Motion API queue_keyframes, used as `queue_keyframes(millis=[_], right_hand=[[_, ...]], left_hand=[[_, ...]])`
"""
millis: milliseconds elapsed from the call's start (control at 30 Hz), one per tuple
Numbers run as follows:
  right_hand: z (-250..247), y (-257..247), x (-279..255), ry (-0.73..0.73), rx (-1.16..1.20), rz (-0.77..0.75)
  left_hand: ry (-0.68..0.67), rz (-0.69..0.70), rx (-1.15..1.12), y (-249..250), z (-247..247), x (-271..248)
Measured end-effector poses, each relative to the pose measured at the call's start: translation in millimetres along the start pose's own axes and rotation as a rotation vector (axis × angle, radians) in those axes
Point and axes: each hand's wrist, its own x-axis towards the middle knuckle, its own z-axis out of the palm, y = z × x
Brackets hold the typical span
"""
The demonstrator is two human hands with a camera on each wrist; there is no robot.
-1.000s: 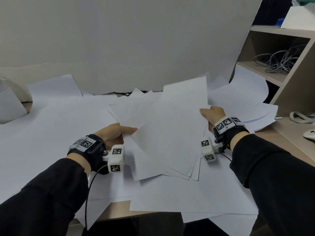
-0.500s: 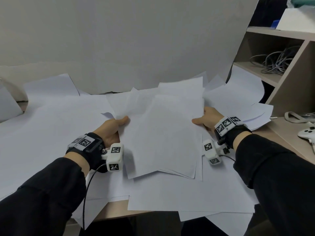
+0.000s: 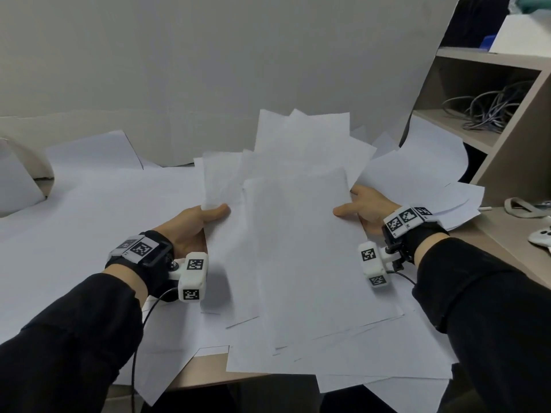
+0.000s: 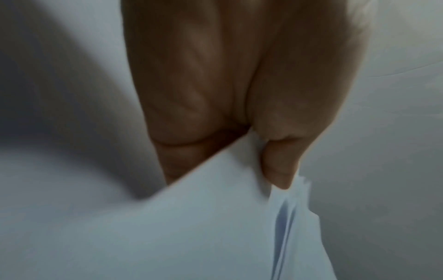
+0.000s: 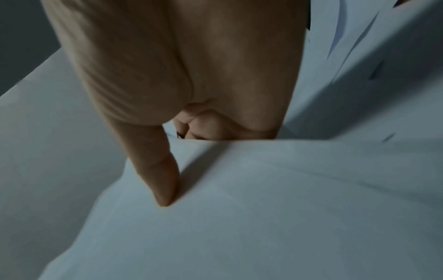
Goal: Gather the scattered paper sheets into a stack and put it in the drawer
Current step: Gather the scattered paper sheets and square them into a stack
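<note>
White paper, loose sheets [image 3: 328, 365] overhanging near edge of desk [image 3: 208, 371], below the held bundle. Tan desk surface bare at a small patch under the bundle's near-left corner.

Black sleeves, one at each side of bundle, wrists strapped with black bands and white marker blocks.

Bundle of paper sheets [image 3: 298, 234], uneven, fanned at far end, held between both hands above the loose sheets. Near ends of its sheets staggered, not squared.

Left hand [image 3: 193, 228] at bundle's left edge, thumb laid on top face, other fingers hidden under the paper; grip closed on the sheets. Left wrist view: left hand [image 4: 239, 85] with thumb pressed to several sheet edges of bundle [image 4: 191, 227], pinch confirmed.

Right hand [image 3: 366, 210] at bundle's right edge, thumb on top, fingers beneath; grip closed on the sheets. Right wrist view: right hand [image 5: 179, 66] with thumb tip on top sheet of bundle [image 5: 263, 208], curled fingers partly seen under the edge.

More sheets [image 3: 417, 174] spread right of bundle; large white sheet [image 3: 74, 219] left of bundle.

Beige shelf unit [image 3: 507, 138] to far right of bundle, grey cables [image 3: 489, 108] on a shelf. White controller [image 3: 541, 236] at right frame edge, partly cut off.

White backdrop board [image 3: 208, 70] behind bundle, upright.

Drawer: not seen in any view.
</note>
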Motion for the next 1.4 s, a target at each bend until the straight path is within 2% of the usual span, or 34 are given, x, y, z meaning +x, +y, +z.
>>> queue_keyframes(millis=[100,233,333,400,500,567,633,733,900,1100,1233,1400], right_hand=[[15,-3,1,0.007,0.006,-0.026],[37,-2,7,0.148,-0.025,-0.122],[45,-3,9,0.27,-0.05,-0.171],[44,-5,8,0.327,-0.047,-0.188],[40,-5,8,0.385,-0.021,-0.215],[41,-5,8,0.398,-0.002,-0.228],[43,-5,8,0.411,0.022,-0.23],[47,-5,5,0.396,0.033,-0.221],[40,-7,6,0.351,0.082,-0.157],[0,-7,26,0.496,0.256,-0.015],[-5,-16,25,0.597,0.15,-0.031],[-13,-15,28,0.652,-0.029,-0.063]], left_hand=[[0.018,0.057,0.062,2,7,0],[0.017,0.113,0.112,2,17,1],[0.005,0.111,0.131,4,21,-4],[0.033,0.063,0.061,3,15,-7],[0.052,0.094,0.004,-1,10,-9],[0.065,0.057,0.014,-5,5,-4],[0.074,0.0,0.127,-9,6,-3],[0.118,0.008,0.328,-13,4,8],[0.157,0.075,0.397,-14,3,13],[0.175,0.156,0.446,-14,-11,12],[0.189,0.175,0.458,-11,-16,9],[0.234,0.185,0.382,-7,-25,8]])
